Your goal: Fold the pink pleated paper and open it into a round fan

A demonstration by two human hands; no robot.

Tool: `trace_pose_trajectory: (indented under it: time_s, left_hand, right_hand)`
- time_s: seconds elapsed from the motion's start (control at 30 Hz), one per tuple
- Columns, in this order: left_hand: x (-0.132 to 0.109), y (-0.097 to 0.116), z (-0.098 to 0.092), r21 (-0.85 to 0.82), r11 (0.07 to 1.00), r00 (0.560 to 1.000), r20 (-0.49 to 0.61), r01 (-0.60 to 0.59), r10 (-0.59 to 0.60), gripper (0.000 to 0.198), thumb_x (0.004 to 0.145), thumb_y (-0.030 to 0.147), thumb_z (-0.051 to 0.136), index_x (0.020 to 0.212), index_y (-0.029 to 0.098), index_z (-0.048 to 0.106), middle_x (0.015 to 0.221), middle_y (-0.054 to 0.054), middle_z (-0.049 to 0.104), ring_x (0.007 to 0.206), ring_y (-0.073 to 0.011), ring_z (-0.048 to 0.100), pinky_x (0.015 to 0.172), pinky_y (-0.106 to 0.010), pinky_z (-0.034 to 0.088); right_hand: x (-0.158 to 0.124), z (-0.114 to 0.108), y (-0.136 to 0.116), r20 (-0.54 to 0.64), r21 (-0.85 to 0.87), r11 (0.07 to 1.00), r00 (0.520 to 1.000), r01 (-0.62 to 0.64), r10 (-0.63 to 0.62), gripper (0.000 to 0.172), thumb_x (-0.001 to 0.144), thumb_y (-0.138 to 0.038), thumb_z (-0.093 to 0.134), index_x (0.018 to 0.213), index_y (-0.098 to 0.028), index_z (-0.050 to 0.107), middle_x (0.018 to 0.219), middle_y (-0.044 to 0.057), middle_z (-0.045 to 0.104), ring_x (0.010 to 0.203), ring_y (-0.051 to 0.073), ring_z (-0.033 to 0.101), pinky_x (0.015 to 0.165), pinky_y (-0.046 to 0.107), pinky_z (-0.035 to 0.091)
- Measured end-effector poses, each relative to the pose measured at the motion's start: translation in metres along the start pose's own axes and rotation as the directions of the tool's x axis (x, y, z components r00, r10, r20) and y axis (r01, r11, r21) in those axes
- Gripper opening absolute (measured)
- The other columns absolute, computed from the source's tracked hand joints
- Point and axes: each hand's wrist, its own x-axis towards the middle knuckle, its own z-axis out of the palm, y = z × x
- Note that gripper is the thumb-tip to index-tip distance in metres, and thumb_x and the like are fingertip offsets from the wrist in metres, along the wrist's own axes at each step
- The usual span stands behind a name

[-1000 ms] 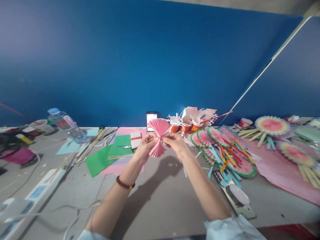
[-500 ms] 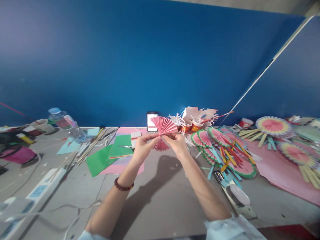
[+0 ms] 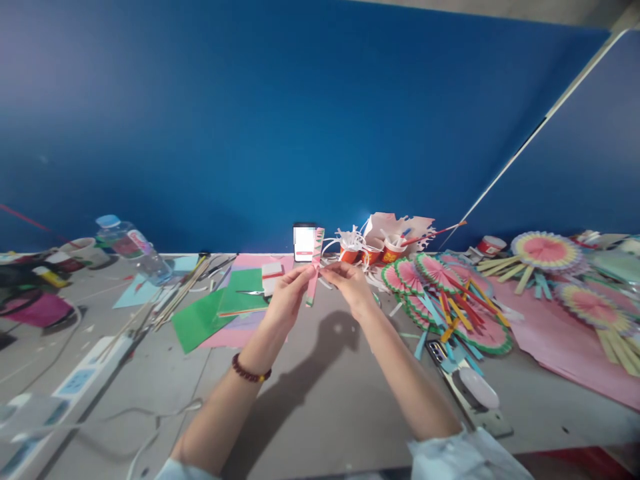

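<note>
While held above the table, both hands' fingers pinch the folded pink paper strip.

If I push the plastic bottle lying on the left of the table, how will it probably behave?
The bottle lies on its side, so it would probably roll. It looks clear and mostly empty, so likely light. Paper sheets beside it might stop it soon.
</note>
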Motion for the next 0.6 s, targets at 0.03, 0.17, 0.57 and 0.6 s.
trace_pose_trajectory:
  time_s: [0.03, 0.17, 0.57, 0.6]
  left_hand:
    - [-0.0004, 0.0002, 0.0005, -0.011, 1.0, 1.0, -0.008, 0.021, -0.022, 0.028, 0.057, 0.032, 0.084, 0.078, 0.016, 0.075, 0.081, -0.004, 0.075, 0.072, -0.0144, 0.066, 0.065, -0.022, 0.048]
    - [0.0017, -0.0017, -0.0012, -0.009, 0.999, 0.998, -0.05, 0.043, -0.043, 0.025, 0.058, 0.03, 0.083, 0.077, 0.016, 0.075, 0.077, -0.004, 0.074, 0.067, -0.0134, 0.064, 0.06, -0.021, 0.047]
    - [0.0006, 0.0007, -0.0011, -0.064, 0.989, 0.991, 0.022, 0.131, -0.13, 0.023, 0.06, 0.031, 0.082, 0.075, 0.016, 0.073, 0.069, -0.001, 0.071, 0.058, -0.0099, 0.061, 0.053, -0.019, 0.044]
    - [0.0008, 0.0012, -0.0015, -0.07, 0.987, 0.989, 0.042, 0.145, -0.142, 0.023, 0.061, 0.031, 0.082, 0.075, 0.016, 0.072, 0.07, -0.001, 0.071, 0.059, -0.0098, 0.062, 0.054, -0.018, 0.045]
  right_hand:
    - [-0.0007, 0.0001, -0.0009, -0.004, 0.0, 1.0, 1.0, -0.002, 0.002, 0.031, 0.06, -0.043, 0.076, 0.074, -0.016, 0.068, 0.064, 0.002, 0.064, 0.062, 0.015, 0.055, 0.06, 0.03, 0.043]
    - [-0.0028, 0.0001, -0.003, -0.023, 0.0, 1.0, 1.0, 0.017, -0.017, 0.031, 0.061, -0.042, 0.078, 0.073, -0.016, 0.069, 0.065, 0.002, 0.064, 0.062, 0.014, 0.054, 0.059, 0.028, 0.041]
    - [-0.0022, 0.0007, -0.0074, -0.006, 0.029, 0.998, 0.998, -0.055, 0.056, 0.027, 0.055, -0.04, 0.077, 0.068, -0.018, 0.068, 0.06, -0.002, 0.063, 0.057, 0.011, 0.052, 0.056, 0.025, 0.038]
    - [-0.0028, 0.001, -0.008, 0.0, 0.029, 0.998, 0.999, -0.053, 0.053, 0.027, 0.055, -0.039, 0.077, 0.068, -0.018, 0.068, 0.06, -0.002, 0.063, 0.057, 0.011, 0.052, 0.056, 0.025, 0.038]
